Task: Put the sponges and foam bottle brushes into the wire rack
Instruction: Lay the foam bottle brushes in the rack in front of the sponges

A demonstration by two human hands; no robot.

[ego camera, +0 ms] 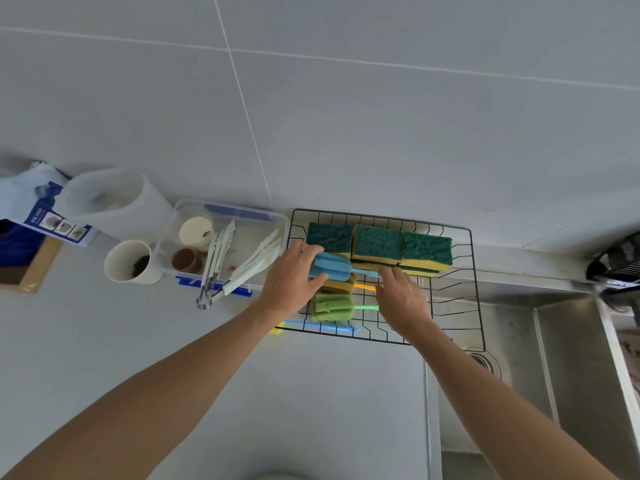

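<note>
A black wire rack stands against the wall, beside the sink. Three green-and-yellow sponges line its far side. Inside it lie a yellow foam brush and a green foam brush. My left hand grips the head of a blue foam brush over the rack's left part. My right hand holds that brush's handle end, fingers curled around it. Another blue brush lies across the rack's near left edge, its head hidden under my left forearm.
A clear plastic box with white tongs and cups stands left of the rack. A white cup and a white jug stand farther left. The steel sink opens to the right, with a dark tap above it.
</note>
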